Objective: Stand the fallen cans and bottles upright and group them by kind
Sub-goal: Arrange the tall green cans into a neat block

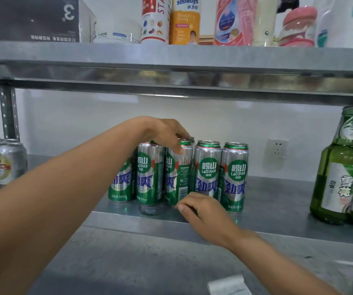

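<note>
**Shelf state: green cans grouped, 1 can in hand**

Metal rack, 2 levels in view. The upper shelf (171,60) carries a dark box (33,18) at the left and a row of upright household bottles (184,20) to the right of it.

The lower shelf (277,199) holds all the drinks, in 3 separate groups.

- Right end: 2 green glass bottles (339,177), upright, touching each other, well apart from the cans.
- Left end: silver cans (3,165), upright, packed close. The count is unclear because the frame edge cuts them off.
- Centre: green cans (207,167), all upright. 5 stand in the front row, side by side. The leftmost is partly hidden behind the left forearm. The rim of 1 more shows behind the row.

The held can (182,175) is 3rd from the left in that row. Its base is on the shelf, just beside its neighbours on both sides. Its barcode panel is turned partly toward the camera, while the 2 cans to its right show their logos square on.

The left hand (167,133) reaches in from the left and sits over the top of the held can. Its fingers curl down round the rim and upper wall, gripping it from above.

The right hand (203,211) is low, at the front of the shelf by the base of the same can. Its fingers are curled. I cannot tell whether they pinch the can or only rest against it.

A wall socket (276,151) sits on the back wall between the green cans and the glass bottles.
</note>
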